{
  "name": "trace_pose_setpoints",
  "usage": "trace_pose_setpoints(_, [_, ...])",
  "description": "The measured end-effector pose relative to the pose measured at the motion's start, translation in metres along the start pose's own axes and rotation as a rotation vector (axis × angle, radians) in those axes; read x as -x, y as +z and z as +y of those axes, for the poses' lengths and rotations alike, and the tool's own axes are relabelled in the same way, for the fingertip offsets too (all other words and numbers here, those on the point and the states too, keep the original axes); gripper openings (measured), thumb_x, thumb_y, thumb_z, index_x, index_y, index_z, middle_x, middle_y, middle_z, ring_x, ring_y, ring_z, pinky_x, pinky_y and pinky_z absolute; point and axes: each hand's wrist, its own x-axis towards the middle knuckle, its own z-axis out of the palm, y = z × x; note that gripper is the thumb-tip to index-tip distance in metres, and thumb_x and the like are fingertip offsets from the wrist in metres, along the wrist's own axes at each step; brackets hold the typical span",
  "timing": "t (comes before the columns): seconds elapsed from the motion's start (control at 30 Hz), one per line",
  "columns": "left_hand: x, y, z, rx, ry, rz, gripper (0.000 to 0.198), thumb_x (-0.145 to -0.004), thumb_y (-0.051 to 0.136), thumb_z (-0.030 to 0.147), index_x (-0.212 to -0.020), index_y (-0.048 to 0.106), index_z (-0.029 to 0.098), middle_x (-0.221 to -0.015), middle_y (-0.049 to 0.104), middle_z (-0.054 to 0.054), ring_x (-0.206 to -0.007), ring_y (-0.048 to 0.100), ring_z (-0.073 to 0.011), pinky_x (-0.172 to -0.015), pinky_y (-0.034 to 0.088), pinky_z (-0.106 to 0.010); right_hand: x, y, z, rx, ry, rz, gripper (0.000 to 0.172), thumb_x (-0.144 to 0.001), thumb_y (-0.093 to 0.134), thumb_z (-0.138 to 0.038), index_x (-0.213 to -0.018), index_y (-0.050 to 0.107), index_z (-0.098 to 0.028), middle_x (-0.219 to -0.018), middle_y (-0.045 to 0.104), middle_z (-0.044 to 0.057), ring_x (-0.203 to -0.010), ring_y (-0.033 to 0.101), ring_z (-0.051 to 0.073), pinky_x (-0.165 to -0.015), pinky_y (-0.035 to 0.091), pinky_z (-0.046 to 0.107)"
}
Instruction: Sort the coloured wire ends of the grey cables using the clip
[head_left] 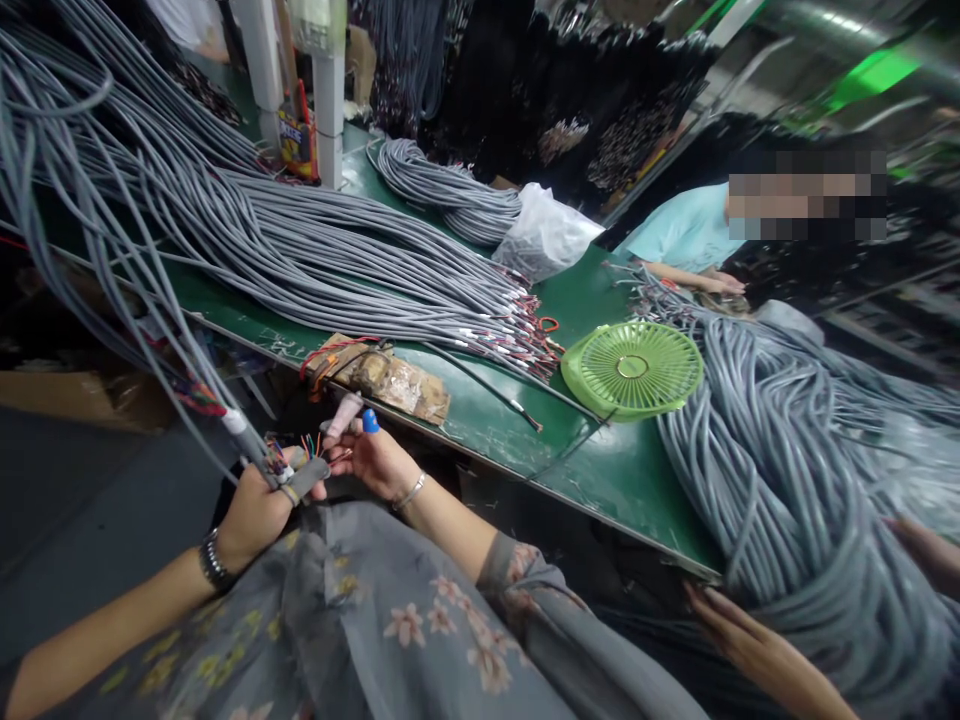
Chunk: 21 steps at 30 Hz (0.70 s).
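Note:
My left hand (259,512) is closed around the ends of several grey cables (238,428), close to my lap. Thin coloured wires (309,446) fan out of the stripped cable ends above its fingers. A grey band or sleeve piece (306,478) lies across my left thumb and fingers. Just to the right, my right hand (384,466) has its fingertips pinched together beside these wires; what is between them is too small to make out. One of its digits wears a blue finger cot (370,421), another a pale wrapping (345,412).
A large bundle of grey cables (315,250) lies along the green table (592,470). Near its edge sit a taped block (397,382) and a green fan (634,368). Another person's hand (757,630) is beside the cable heap (780,450) at right; a person (682,235) sits across.

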Motion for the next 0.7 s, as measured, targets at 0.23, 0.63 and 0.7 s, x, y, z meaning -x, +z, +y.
trace_pose_setpoints(0.23, [0.003, -0.004, 0.002, -0.007, -0.013, -0.020, 0.035, -0.077, 0.062, 0.046, -0.054, 0.067, 0.021, -0.055, 0.071, -0.003, -0.056, 0.062, -0.0185, -0.061, 0.052, -0.029, 0.020, 0.003, 0.010, 0.202, -0.058, 0.020, 0.055, -0.047, 0.093, -0.054, -0.076, 0.065, -0.018, -0.064, 0.063, -0.005, -0.054, 0.050, 0.008, -0.056, 0.044, 0.024])
trace_pose_setpoints(0.63, [0.002, -0.003, 0.001, -0.038, -0.009, -0.019, 0.037, -0.077, 0.063, 0.049, -0.053, 0.068, 0.021, -0.055, 0.071, -0.005, -0.056, 0.065, -0.0200, -0.061, 0.054, -0.030, 0.017, 0.016, 0.008, 0.294, -0.069, 0.162, 0.048, -0.054, 0.086, -0.055, -0.064, 0.056, -0.019, -0.051, 0.051, -0.007, -0.047, 0.043, 0.008, -0.049, 0.038, 0.023])
trace_pose_setpoints(0.7, [0.002, -0.003, 0.000, -0.034, 0.002, 0.019, 0.037, -0.079, 0.061, 0.047, -0.053, 0.067, 0.022, -0.054, 0.071, -0.004, -0.054, 0.063, -0.0195, -0.061, 0.053, -0.031, 0.017, 0.017, 0.008, 0.300, -0.088, 0.159, 0.047, -0.054, 0.087, -0.054, -0.065, 0.057, -0.019, -0.053, 0.051, -0.007, -0.049, 0.044, 0.008, -0.050, 0.039, 0.023])
